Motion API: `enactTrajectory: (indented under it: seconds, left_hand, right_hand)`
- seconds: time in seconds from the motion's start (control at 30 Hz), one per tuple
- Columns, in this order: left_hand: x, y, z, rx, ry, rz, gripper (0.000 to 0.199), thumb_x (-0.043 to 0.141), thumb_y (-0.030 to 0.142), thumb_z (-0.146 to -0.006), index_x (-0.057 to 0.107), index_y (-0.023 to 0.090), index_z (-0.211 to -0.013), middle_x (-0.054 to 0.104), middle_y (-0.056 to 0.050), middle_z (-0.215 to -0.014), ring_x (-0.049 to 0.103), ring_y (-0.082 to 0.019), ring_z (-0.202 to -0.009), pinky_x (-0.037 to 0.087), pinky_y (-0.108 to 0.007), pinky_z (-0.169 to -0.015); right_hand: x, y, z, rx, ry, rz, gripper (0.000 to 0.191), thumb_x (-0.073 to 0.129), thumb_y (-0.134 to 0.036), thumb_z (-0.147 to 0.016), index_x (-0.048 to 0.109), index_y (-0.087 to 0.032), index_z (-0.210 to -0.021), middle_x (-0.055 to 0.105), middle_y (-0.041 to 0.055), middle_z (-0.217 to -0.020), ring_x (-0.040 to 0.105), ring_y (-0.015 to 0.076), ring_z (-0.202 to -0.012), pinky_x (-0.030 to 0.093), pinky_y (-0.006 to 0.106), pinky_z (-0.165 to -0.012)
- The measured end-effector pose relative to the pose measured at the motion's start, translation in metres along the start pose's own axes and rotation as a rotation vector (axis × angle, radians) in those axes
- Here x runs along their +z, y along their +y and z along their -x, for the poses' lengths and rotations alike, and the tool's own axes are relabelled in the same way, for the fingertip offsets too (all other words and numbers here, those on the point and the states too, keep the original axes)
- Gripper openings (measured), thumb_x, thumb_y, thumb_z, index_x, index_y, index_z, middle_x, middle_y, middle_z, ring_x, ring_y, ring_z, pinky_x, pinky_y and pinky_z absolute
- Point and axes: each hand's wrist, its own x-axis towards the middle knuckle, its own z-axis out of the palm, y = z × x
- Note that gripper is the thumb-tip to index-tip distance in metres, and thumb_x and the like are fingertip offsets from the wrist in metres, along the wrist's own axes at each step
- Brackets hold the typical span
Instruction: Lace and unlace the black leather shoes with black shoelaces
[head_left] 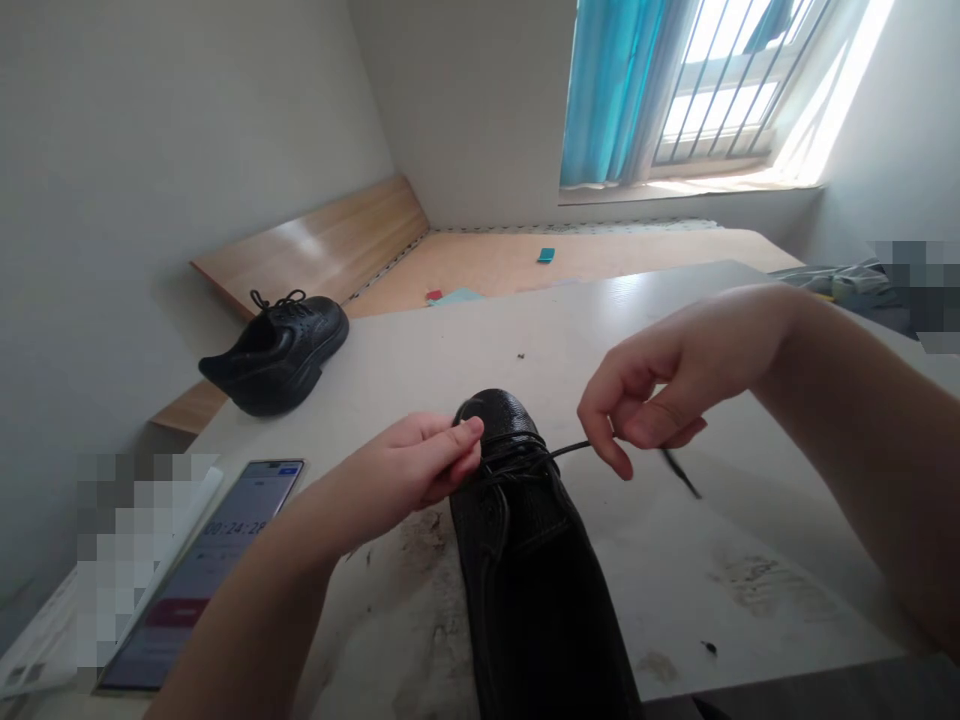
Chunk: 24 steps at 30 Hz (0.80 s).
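A black leather shoe (551, 600) lies in front of me on the white table, its toe pointing away. Thin black shoelaces cross over its upper near the toe. At the shoe's left side my left hand (431, 455) is closed in a pinch on a lace, part of which loops up by the thumb. My right hand (652, 390), right of the shoe, pinches the other shoelace (574, 447), stretched from the eyelets to my fingers. The loose tip of that lace hangs below the hand.
Another black shoe (281, 350), its lace tied in a bow, rests at the table's far left. A phone (217, 560) showing a timer lies at the near left. Smudges and small debris mark the white table (420, 350). Behind it is a wooden surface (630, 250).
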Motion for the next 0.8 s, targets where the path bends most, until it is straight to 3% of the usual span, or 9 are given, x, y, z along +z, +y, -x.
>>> enactTrajectory:
  seconds: [0.1,0.17,0.27,0.3,0.37,0.43,0.5,0.67,0.8]
  left_hand:
    - [-0.003,-0.008,-0.005,-0.05,0.269,-0.307,0.039,0.047,0.059,-0.089,0.058,0.021,-0.086,0.042,0.006,-0.052,0.038,-0.013,-0.047,0.029,-0.026,-0.049]
    - [-0.004,-0.011,-0.007,-0.028,0.459,-0.499,0.044,0.051,0.056,-0.088,0.057,0.022,-0.114,0.058,0.001,-0.07,0.054,-0.019,-0.061,0.039,-0.03,-0.057]
    - [-0.003,-0.009,-0.005,0.216,0.653,-0.752,0.042,0.054,0.042,-0.087,0.055,0.023,-0.124,0.059,-0.008,-0.109,0.055,-0.028,-0.101,0.042,-0.044,-0.087]
    - [-0.002,-0.006,-0.003,0.317,0.647,-0.8,0.032,0.054,0.036,-0.087,0.06,0.023,-0.116,0.056,-0.008,-0.112,0.051,-0.029,-0.108,0.038,-0.046,-0.093]
    - [0.001,0.001,0.002,0.456,0.506,-0.803,0.013,0.051,0.027,-0.087,0.063,0.022,-0.089,0.056,-0.005,-0.104,0.05,-0.027,-0.105,0.035,-0.045,-0.095]
    - [0.004,0.007,0.007,0.504,0.296,-0.741,0.013,0.052,0.023,-0.085,0.057,0.02,-0.073,0.057,-0.002,-0.091,0.051,-0.023,-0.094,0.038,-0.039,-0.088]
    - [0.007,0.01,0.01,0.493,0.172,-0.709,0.014,0.057,0.022,-0.083,0.054,0.02,-0.07,0.057,-0.001,-0.084,0.05,-0.021,-0.087,0.039,-0.036,-0.082]
    - [0.005,0.01,0.01,0.476,0.087,-0.686,0.016,0.057,0.023,-0.089,0.055,0.02,-0.073,0.06,0.0,-0.082,0.051,-0.018,-0.084,0.039,-0.033,-0.08]
    - [0.005,0.009,0.008,0.517,0.126,-0.688,0.016,0.059,0.02,-0.087,0.058,0.02,-0.071,0.06,0.001,-0.08,0.051,-0.017,-0.08,0.039,-0.032,-0.079]
  right_hand:
    - [-0.009,0.01,-0.001,0.189,0.201,0.073,0.042,0.054,-0.059,-0.09,0.063,-0.018,-0.094,0.054,-0.0023,-0.057,0.044,0.0095,-0.049,0.034,0.025,-0.052]
    - [-0.014,0.016,-0.003,0.283,0.394,0.154,0.039,0.058,-0.059,-0.087,0.064,-0.021,-0.089,0.065,0.0016,-0.071,0.051,0.0112,-0.053,0.037,0.027,-0.054]
    - [-0.014,0.019,-0.007,0.306,0.567,0.292,0.038,0.059,-0.06,-0.085,0.067,-0.026,-0.101,0.069,0.0042,-0.094,0.059,0.0159,-0.066,0.04,0.028,-0.057]
    - [-0.011,0.017,-0.008,0.284,0.596,0.341,0.04,0.06,-0.06,-0.084,0.067,-0.028,-0.106,0.069,0.0043,-0.1,0.061,0.0179,-0.073,0.042,0.029,-0.06]
    - [-0.003,0.009,-0.012,0.207,0.621,0.436,0.041,0.059,-0.061,-0.085,0.066,-0.03,-0.11,0.067,0.0039,-0.109,0.061,0.0211,-0.09,0.044,0.031,-0.071]
    - [0.008,0.0,-0.016,0.112,0.6,0.504,0.04,0.057,-0.061,-0.085,0.066,-0.028,-0.107,0.065,0.0032,-0.112,0.059,0.0219,-0.1,0.043,0.032,-0.079]
    - [0.017,-0.008,-0.021,0.053,0.548,0.529,0.04,0.055,-0.06,-0.087,0.067,-0.026,-0.103,0.066,0.0032,-0.108,0.059,0.0214,-0.098,0.042,0.033,-0.082]
    - [0.025,-0.015,-0.026,0.021,0.437,0.523,0.032,0.05,-0.049,-0.094,0.066,-0.022,-0.095,0.068,0.0013,-0.093,0.059,0.0164,-0.082,0.041,0.029,-0.071]
    - [0.023,-0.015,-0.027,0.022,0.445,0.495,0.031,0.05,-0.046,-0.094,0.063,-0.02,-0.087,0.065,-0.0005,-0.082,0.057,0.0137,-0.075,0.042,0.028,-0.07]
